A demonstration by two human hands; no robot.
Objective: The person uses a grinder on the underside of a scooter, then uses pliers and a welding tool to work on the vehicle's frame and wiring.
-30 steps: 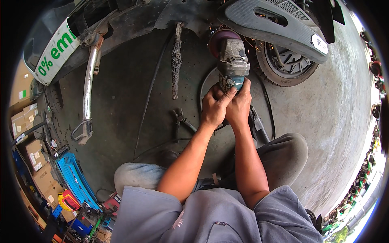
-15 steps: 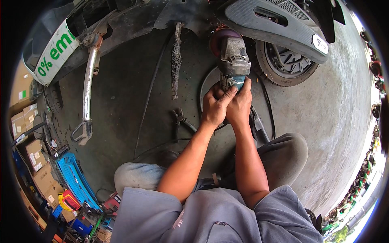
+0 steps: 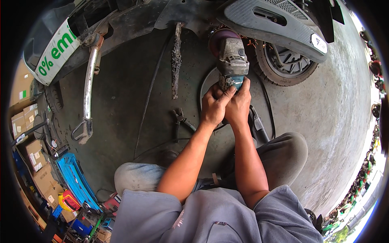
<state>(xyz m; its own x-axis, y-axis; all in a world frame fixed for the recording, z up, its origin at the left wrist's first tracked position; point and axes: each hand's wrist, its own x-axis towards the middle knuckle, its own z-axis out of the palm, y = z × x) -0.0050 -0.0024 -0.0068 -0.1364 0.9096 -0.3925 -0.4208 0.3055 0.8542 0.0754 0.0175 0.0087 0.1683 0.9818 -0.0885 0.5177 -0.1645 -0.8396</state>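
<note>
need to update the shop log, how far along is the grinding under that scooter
Done: nothing shows as finished; the cut itself is hidden.
In hand: left hand and right hand grip the angle grinder, its disc against the scooter underside, sparks flying.
Left: pliers lie unused on the floor.

daylit grey concrete floor [image 3: 332, 121], cardboard boxes [image 3: 30, 154] stacked at left.

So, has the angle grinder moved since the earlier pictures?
No. The angle grinder sits at the same spot beside the scooter wheel, with both hands, left hand and right hand, on its rear handle.
</note>
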